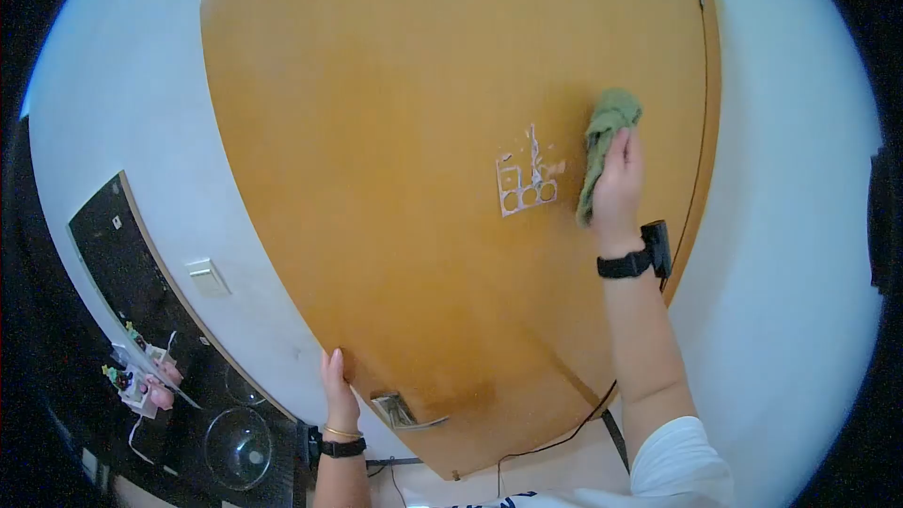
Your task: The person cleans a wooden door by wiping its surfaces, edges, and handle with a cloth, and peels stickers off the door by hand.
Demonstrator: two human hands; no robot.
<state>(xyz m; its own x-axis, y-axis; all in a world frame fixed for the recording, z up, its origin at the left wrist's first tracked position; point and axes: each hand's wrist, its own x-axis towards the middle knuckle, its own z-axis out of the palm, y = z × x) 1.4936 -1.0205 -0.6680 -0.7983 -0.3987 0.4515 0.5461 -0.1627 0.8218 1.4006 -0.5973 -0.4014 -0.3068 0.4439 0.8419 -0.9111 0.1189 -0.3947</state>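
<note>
One bunched green cloth (606, 134), probably light and soft.
Right hand (618, 190) pinches its middle, a sound hold; left hand (339, 400) touches the door (395, 198) edge, grip unclear.

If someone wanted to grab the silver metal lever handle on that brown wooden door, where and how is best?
Probably by the long bar of the silver metal lever handle, toward its free end, coming from the room side: the bar reaches sideways from its plate and seems to stand off the brown wooden door.
</note>
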